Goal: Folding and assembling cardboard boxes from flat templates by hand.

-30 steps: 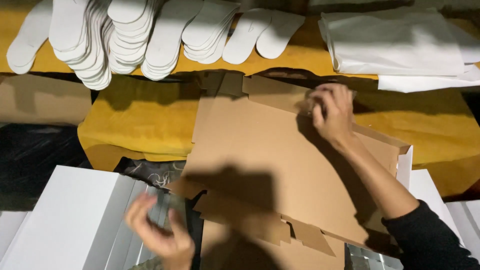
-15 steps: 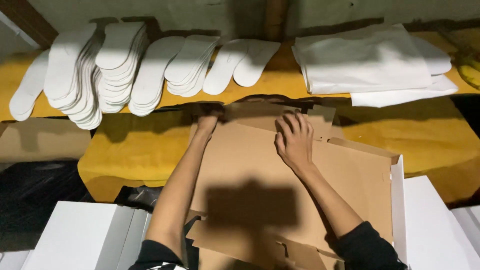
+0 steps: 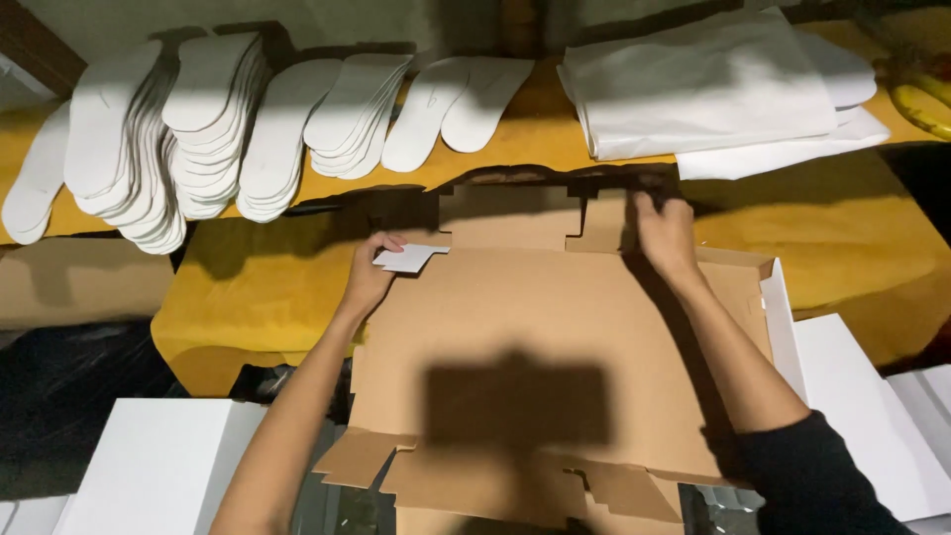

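**Both hands on the far edge of a flat carton**

At the far left, stacks of white insoles (image 3: 188, 139) lean in rows along the yellow shelf (image 3: 515, 149). Below them, a white box (image 3: 149, 466) sits at the lower left corner.

The left hand (image 3: 369, 277) is curled closed around the carton's far left corner, its fingers pinching a small flap (image 3: 408, 259) that shows white on its turned side.

The carton (image 3: 555, 367), an unfolded brown cardboard blank, lies flat in the middle, over the yellow surface, with its loose tabs near the bottom edge and the viewer's shadow across it.

The right hand (image 3: 664, 233) grips the far right flap, fingers bent over its top edge.

Above right, folded white sheets (image 3: 703, 89) lie on the shelf. More white boxes (image 3: 862, 416) lie at the lower right, just beside the carton.
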